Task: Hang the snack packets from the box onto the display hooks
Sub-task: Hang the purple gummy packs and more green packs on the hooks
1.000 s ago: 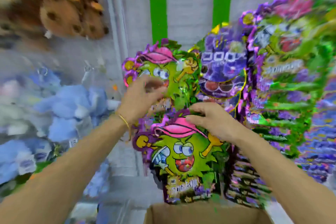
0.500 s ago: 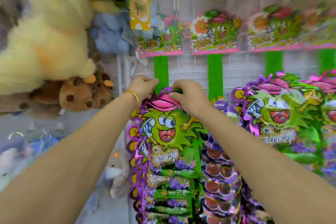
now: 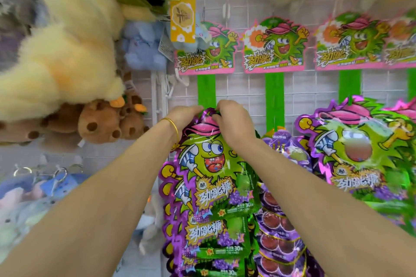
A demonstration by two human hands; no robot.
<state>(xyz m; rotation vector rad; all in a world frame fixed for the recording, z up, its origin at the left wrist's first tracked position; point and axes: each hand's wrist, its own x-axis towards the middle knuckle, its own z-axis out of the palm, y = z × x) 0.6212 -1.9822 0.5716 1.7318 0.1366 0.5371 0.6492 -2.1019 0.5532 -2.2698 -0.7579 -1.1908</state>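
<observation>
Pinching the top edge of a glossy green-and-purple snack packet (image 3: 209, 164) printed with a grinning spiky cartoon face in a pink cap. Left hand (image 3: 183, 117), thin gold bangle (image 3: 172, 123) at the wrist, curled round the upper left corner; right hand (image 3: 234, 123) curled over the crown of the cap from the right, close beside the left. Held up against a bright green vertical strip (image 3: 206, 87) on the white wire grid panel (image 3: 245, 87), at the head of a hanging column of matching green-and-purple packets (image 3: 213, 238) overlapped beneath. Cannot tell whether hooked on yet: hook hidden behind the fingers. Just to the right, a column of purple packets with round dark sweets (image 3: 279, 227), then another large green cartoon packet (image 3: 360, 148), blurred. Above, a row of pink-edged cardboard header cards (image 3: 275, 47) bearing the same character. To the left, a fluffy pale yellow plush toy (image 3: 67, 51), brown plush toys (image 3: 99, 123) below it and a pale blue plush (image 3: 141, 45) by the grid's edge.
</observation>
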